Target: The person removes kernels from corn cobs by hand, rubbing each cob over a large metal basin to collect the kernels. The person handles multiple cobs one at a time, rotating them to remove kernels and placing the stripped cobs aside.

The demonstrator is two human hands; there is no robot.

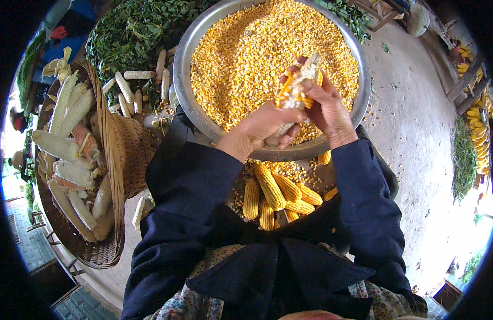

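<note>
Over a round metal basin [364, 80] full of loose yellow corn kernels [246, 56], my two hands meet near its right front rim. My right hand [326, 108] grips a partly shelled corn cob [296, 86], which has some yellow kernels left and a bare whitish tip pointing up and right. My left hand [266, 124] is closed around a pale cob [284, 129], pressed against the lower end of the partly shelled one; its fingers are slightly blurred. Below the basin, between my legs, several full yellow ears of corn [269, 186] lie in a pile among scattered kernels.
At left stands a woven basket [128, 152] heaped with bare cobs [62, 146]. More bare cobs [125, 87] lie on the floor beside green leafy plants [138, 36]. Stray kernels dot the concrete floor [406, 132]. Yellow ears [476, 132] are stacked at the far right.
</note>
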